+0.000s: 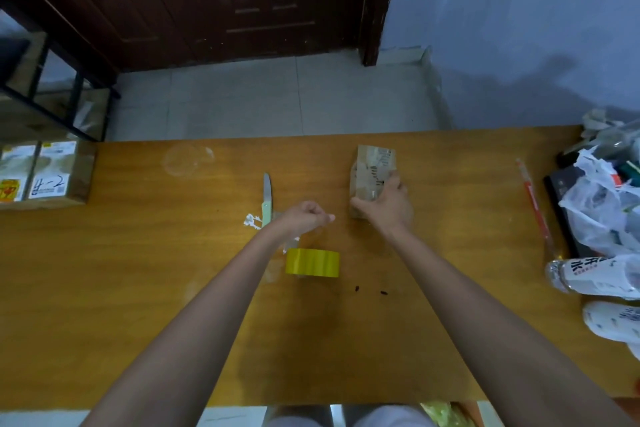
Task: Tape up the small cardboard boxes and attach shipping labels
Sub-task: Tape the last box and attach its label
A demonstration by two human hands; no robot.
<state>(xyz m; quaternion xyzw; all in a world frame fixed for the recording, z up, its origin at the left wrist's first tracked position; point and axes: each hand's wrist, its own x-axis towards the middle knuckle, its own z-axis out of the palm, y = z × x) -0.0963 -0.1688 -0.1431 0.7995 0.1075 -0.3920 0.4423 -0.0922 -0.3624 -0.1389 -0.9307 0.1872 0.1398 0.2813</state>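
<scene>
A small cardboard box (372, 170), brown with torn label remains, lies on the wooden table (138, 288) right of centre. My right hand (388, 199) grips its near end, thumb at the left corner. My left hand (306, 217) hovers above the table left of the box with its fingers curled; whether it pinches a strip of clear tape is not plain. A roll of yellow tape (312, 262) stands just below that hand. A knife (266, 198) with a green handle lies to the left, with white paper scraps (251, 220) beside it.
Two labelled cardboard boxes (41, 173) sit at the table's left edge. Plastic bags (602, 204), a dark flat item and water bottles (588, 277) crowd the right end. A red stick (533, 201) lies near them. Beyond the table are tiled floor and a dark door.
</scene>
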